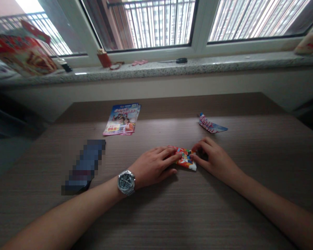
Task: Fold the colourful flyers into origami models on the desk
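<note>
So we've got our left hand [152,165] lying flat, fingers out straight, over the left part of a folded colourful paper [185,160] near the middle of the tabletop [156,215]. Our right hand [214,156] has thumb and index right at the paper's right edge, slightly apart as far as we see, though we honestly can't tell if they're pinching it. Beyond them we've got some flyers [122,118] on the left and a creased blue piece [211,125] on the right.

The speckled sill [224,63] holds a red bag [28,53] and what may be scissors [181,60].
</note>
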### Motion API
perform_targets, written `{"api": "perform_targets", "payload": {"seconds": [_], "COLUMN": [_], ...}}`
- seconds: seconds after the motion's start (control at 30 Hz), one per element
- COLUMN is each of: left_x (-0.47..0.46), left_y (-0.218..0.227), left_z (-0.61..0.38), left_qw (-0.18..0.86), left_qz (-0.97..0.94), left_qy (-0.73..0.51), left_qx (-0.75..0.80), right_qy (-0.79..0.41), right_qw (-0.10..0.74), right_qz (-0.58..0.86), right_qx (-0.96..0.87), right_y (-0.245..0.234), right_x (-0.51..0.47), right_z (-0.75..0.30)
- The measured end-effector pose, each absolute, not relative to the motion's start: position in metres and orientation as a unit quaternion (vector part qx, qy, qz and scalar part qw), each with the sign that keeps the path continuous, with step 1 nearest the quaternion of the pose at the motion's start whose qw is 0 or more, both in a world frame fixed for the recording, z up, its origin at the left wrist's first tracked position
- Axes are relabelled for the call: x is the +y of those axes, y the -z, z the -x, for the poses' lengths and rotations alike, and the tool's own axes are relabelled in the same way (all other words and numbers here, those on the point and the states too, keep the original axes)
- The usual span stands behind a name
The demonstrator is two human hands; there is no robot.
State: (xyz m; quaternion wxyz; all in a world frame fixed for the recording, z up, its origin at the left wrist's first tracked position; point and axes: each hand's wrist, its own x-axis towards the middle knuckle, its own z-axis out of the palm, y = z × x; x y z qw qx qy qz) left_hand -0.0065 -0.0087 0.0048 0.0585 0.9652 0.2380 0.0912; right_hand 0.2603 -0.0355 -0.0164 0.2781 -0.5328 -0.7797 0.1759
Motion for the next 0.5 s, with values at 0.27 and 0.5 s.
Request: {"api": "perform_targets", "payload": {"seconds": [0.27,0.5], "left_x": [-0.0118,-0.0137], "left_y": [-0.0068,-0.0088], "left_z": [0.007,0.0066], "left_qw": [0.038,0.04], "left_qz": [-0.969,-0.969], "left_qy": [-0.08,-0.069], "left_qx": [0.229,0.233], "right_qy": [-0.168,-0.168], "right_qw": [0.28,0.282], "right_qz": [0.533,0.537], "right_qx": [-0.781,-0.777], "right_y": [0.0185,0.018], "right_x": [-0.0355,-0.0359], "right_z": [-0.2611,-0.26]}}
